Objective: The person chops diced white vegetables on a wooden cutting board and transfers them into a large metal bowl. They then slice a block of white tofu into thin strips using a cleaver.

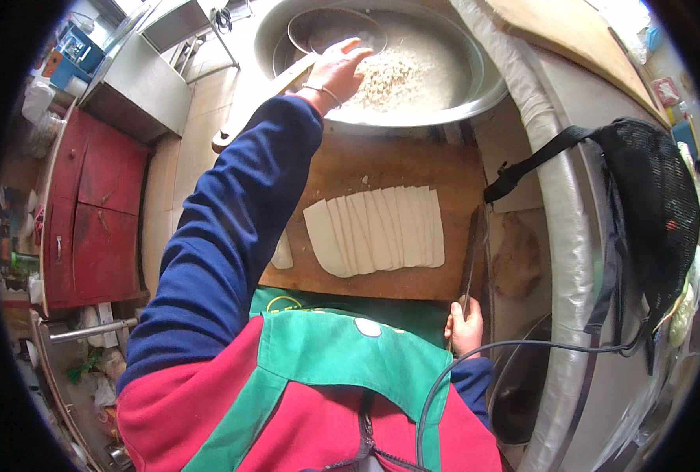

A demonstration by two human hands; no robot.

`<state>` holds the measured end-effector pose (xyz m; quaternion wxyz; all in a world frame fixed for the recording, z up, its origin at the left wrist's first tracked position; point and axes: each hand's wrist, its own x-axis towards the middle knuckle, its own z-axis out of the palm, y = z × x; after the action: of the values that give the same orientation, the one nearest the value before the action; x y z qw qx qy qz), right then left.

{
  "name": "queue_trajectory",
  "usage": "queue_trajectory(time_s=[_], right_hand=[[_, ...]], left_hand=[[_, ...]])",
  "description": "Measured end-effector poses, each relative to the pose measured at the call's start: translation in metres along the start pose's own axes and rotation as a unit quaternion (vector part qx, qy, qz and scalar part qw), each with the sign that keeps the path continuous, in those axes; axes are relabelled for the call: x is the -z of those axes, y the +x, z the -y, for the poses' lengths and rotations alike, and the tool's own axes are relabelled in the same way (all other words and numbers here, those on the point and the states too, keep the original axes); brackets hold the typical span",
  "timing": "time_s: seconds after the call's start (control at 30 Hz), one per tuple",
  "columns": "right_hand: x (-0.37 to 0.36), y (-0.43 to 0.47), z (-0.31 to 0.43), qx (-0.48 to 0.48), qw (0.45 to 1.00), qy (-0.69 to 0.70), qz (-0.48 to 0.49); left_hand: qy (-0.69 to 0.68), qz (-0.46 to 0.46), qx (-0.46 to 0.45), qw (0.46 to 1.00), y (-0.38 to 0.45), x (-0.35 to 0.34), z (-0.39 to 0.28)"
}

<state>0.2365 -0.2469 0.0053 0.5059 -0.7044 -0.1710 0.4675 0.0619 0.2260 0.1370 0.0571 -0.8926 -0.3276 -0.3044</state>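
Note:
My left hand (333, 74) reaches over a large metal basin (497, 94), fingers apart, with nothing seen in its grasp. Small pale pieces (388, 76) lie in cloudy liquid beside it. Close to that hand is a round strainer (335, 29); its long wooden handle (255, 109) slants past the wrist and sticks out over the rim. My right hand (467, 327) grips a knife (474, 253), the blade along the right edge of a wooden board (373, 159). Overlapping slices of pale dough (379, 230) lie on the board. Another dough piece (282, 253) is partly covered by my left sleeve.
A black mesh bag (651, 206) with straps sits on the surface at right, its strap reaching towards the board. A black cable (521, 342) crosses near my right wrist. Red cabinets (108, 200) stand at left. Another wooden board (574, 41) lies upper right.

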Motion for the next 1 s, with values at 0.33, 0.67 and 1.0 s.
queue_trajectory(time_s=[0.33,0.67,1.0], right_hand=[[-0.004,-0.002,0.004,0.011,1.0,-0.028,-0.008],[-0.004,-0.002,0.003,0.006,1.0,-0.014,-0.007],[-0.005,0.0,0.003,0.001,1.0,-0.019,-0.007]], left_hand=[[-0.076,0.303,0.133,0.941,-0.152,-0.05,-0.056],[-0.219,0.275,0.184,0.918,-0.161,-0.085,-0.051],[-0.69,0.081,0.317,0.645,-0.086,0.018,-0.062]])
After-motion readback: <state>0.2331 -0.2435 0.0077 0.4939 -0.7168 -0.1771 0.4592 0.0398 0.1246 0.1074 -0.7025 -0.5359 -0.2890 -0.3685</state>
